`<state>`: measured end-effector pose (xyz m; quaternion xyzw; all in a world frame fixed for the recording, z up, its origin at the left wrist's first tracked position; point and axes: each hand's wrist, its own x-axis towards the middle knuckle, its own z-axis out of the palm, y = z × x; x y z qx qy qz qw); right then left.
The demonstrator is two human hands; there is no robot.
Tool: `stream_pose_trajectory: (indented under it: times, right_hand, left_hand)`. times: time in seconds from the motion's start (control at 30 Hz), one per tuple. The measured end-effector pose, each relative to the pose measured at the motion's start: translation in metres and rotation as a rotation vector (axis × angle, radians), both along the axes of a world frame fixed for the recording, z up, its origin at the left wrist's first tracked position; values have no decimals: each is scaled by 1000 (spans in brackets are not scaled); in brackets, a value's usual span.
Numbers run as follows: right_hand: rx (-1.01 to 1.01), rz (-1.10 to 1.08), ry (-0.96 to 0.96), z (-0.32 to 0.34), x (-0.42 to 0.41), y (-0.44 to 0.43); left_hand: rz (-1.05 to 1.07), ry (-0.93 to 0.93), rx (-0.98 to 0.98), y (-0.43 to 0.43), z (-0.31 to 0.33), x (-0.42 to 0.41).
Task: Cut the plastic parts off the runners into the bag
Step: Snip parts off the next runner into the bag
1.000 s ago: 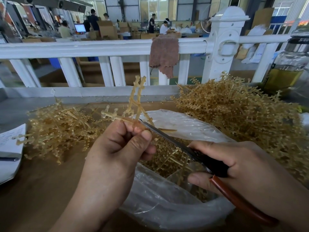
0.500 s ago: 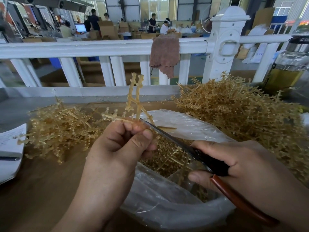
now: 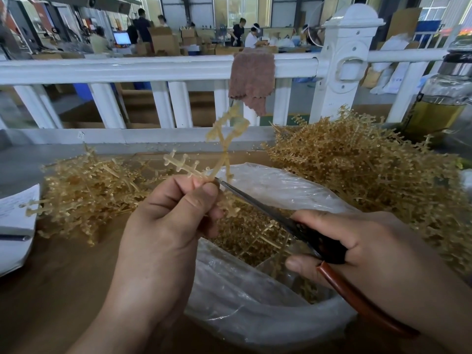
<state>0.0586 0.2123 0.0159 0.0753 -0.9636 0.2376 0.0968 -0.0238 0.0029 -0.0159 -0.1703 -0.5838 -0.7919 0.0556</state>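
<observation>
Runner [image 3: 224,146] trimmed above the bag [image 3: 255,310].
Left hand [image 3: 163,231] pinches the runner over the bag, which holds cut parts [image 3: 245,238]; right hand [image 3: 378,251] grips scissors [image 3: 260,208], tips at the runner. Runner piles [image 3: 370,169] flank the bag.

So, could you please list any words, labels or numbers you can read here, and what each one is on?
No text is legible.
Paper pad at the left: faint lines of writing, too blurred to read.
Background monitor: lit screen, too small to read.
Lower fence rail: a small mark, illegible.
</observation>
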Motion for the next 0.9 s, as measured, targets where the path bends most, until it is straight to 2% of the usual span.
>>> stream_pose_trajectory:
  times: [0.4,0.9]
  right_hand:
    - [-31,6,12,-2,1,-7]
    - [-43,19,-8,-3,0,-7]
  left_hand:
    - [16,20,85,6,-3,1]
    - [8,40,67,5,-4,1]
